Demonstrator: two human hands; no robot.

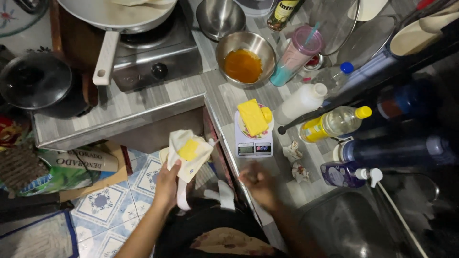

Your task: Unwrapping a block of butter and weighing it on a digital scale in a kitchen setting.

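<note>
On the far left, a black pot with a lid point(36, 81) sits on the desk point(191, 91), and beside it a pan with a white handle point(106, 57) rests on a small gas stove point(153, 59). Below, over the tiled floor point(103, 200), the left hand point(167, 184) reaches up from a raised forearm, its grip closed around an opened butter wrapper point(189, 153) with a yellow smear of butter left inside. The wrapper hangs off the desk's edge, near the kitchen scale point(254, 143).

On the scale stands a small plate carrying a block of butter point(253, 117), upright and slightly tilted. The step in hand looks like weighing butter: the block is already out and on the scale, and the wrapper appears nearly empty. The next move probably calls for scraping off the leftover smear or setting the wrapper aside, done carefully so the plate is not knocked.

The right hand point(258, 184) hovers low at the desk edge just below the scale; it is blurred, seems loosely curled and holds nothing I can make out.

Behind the scale a steel bowl of orange liquid point(245, 59) stands, then a pink-lidded tumbler point(296, 57), a white bottle point(301, 102) and a yellow-capped bottle point(334, 123).
</note>
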